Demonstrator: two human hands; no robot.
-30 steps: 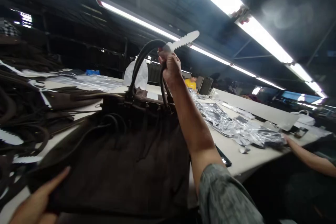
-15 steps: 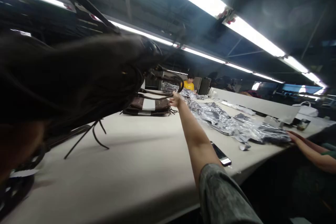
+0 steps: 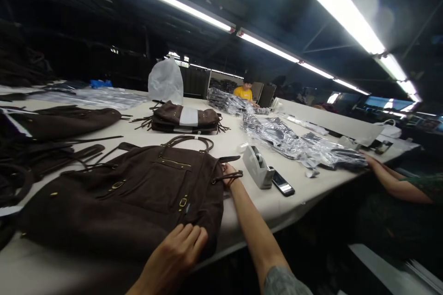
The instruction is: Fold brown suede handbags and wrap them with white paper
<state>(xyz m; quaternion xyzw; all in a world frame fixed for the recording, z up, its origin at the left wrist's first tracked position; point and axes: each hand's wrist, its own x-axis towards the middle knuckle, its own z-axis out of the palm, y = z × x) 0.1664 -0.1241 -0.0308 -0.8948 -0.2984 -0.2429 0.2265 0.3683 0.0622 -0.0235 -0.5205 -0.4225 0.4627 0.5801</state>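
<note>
A large dark brown handbag (image 3: 148, 189) lies flat on the table before me, its two looped handles pointing away. It has brass buckles, a zipped front pocket and dangling straps. My left hand (image 3: 178, 246) is closed on the bag's near edge, knuckles up and fingertips hidden in the fabric. At the bag's right side, beside a small leather strap, my right hand (image 3: 228, 174) grips the edge; its fingers are partly hidden behind the bag. Beyond the handles sits a folded brown bag stack (image 3: 187, 119) with a pale band and fringed ends.
A tape dispenser (image 3: 258, 168) and a phone (image 3: 282, 182) lie right of my right hand. Plastic-wrapped goods (image 3: 277, 133) run along the table (image 3: 228, 214). More brown bags (image 3: 69, 122) lie left. A co-worker's arms (image 3: 391, 177) reach in from the right; a person in yellow (image 3: 244, 93) stands far back.
The handbag, held up high at the left before, now lies on the table. My right hand has come back nearer, and my left hand has come into clear view on the bag's edge.
</note>
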